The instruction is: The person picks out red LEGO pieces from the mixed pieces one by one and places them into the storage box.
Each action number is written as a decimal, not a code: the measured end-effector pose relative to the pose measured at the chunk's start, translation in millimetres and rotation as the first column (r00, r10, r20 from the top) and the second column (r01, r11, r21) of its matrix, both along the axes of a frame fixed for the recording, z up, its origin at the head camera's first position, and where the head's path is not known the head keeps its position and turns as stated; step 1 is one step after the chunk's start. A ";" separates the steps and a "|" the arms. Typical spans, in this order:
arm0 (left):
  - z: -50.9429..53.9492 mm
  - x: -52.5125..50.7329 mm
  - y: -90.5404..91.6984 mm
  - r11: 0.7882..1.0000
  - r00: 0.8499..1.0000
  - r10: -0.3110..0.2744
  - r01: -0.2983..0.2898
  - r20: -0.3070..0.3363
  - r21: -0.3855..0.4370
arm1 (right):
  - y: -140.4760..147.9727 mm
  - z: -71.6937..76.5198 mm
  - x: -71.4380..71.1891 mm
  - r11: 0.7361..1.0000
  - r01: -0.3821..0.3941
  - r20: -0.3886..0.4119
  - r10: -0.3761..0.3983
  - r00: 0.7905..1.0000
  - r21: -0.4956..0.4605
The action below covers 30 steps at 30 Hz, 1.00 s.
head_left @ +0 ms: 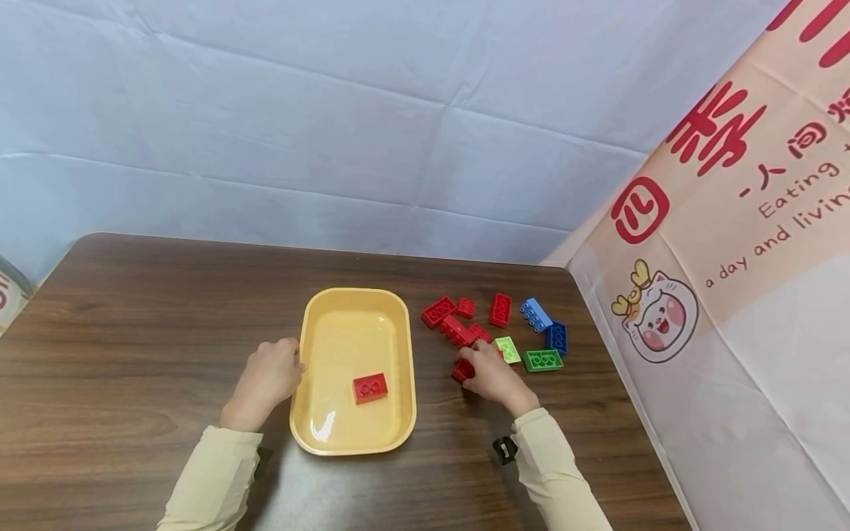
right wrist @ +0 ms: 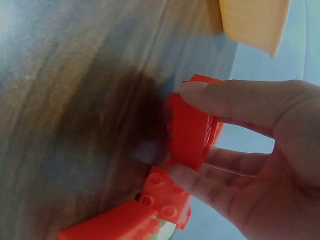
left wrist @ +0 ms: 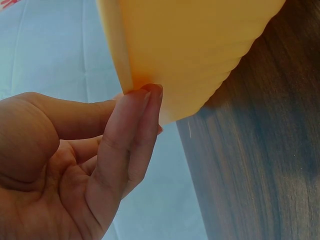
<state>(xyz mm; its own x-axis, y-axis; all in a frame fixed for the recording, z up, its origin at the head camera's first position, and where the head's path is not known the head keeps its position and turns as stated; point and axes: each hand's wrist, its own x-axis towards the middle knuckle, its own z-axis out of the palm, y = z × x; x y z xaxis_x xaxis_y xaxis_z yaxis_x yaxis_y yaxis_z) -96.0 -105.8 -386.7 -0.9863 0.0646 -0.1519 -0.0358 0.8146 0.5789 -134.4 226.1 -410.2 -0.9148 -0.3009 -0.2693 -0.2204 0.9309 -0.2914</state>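
Note:
A yellow tray (head_left: 339, 332) lies on the table with one red toy brick (head_left: 370, 388) inside it. My left hand (head_left: 268, 376) pinches the tray's left rim; in the left wrist view the thumb and fingers (left wrist: 117, 120) meet at the rim's edge. To the right of the tray, my right hand (head_left: 494, 376) reaches into a loose group of bricks. It holds a red brick (right wrist: 187, 135) between thumb and index finger, low at the tabletop. A smaller red brick (right wrist: 165, 192) sits right beside that index fingertip. The hand partly covers some bricks in the head view.
Several more red bricks (head_left: 501, 310) lie beyond the right hand. Around them are a light blue brick (head_left: 536, 316), a dark blue brick (head_left: 557, 338), a green brick (head_left: 543, 361) and a lime brick (head_left: 508, 349). Sheeting (head_left: 299, 133) hangs behind the brown table (head_left: 166, 317).

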 end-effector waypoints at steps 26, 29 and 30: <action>-0.7 -0.1 0.0 1.000 1.000 0.001 -0.001 -0.015 -0.004 | 4.7 62.5 5.7 1.000 -0.002 -0.153 0.003 0.988 0.004; -0.7 -0.1 0.2 1.000 1.000 0.001 -0.001 -0.012 -0.008 | 4.8 67.4 6.8 1.000 0.000 -0.162 -0.003 0.987 -0.019; -0.7 -0.1 0.4 1.000 1.000 0.000 0.000 -0.008 -0.008 | 4.9 68.8 7.2 1.000 0.005 -0.161 -0.009 0.987 -0.029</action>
<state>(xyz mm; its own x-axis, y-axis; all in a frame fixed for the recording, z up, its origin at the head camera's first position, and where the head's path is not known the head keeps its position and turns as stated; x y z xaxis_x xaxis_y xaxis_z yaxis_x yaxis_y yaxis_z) -96.1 -105.4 -387.3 -0.9875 0.0634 -0.1442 -0.0310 0.8192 0.5727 -127.3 231.0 -341.4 -0.9477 -0.2998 -0.1096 -0.2601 0.9244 -0.2790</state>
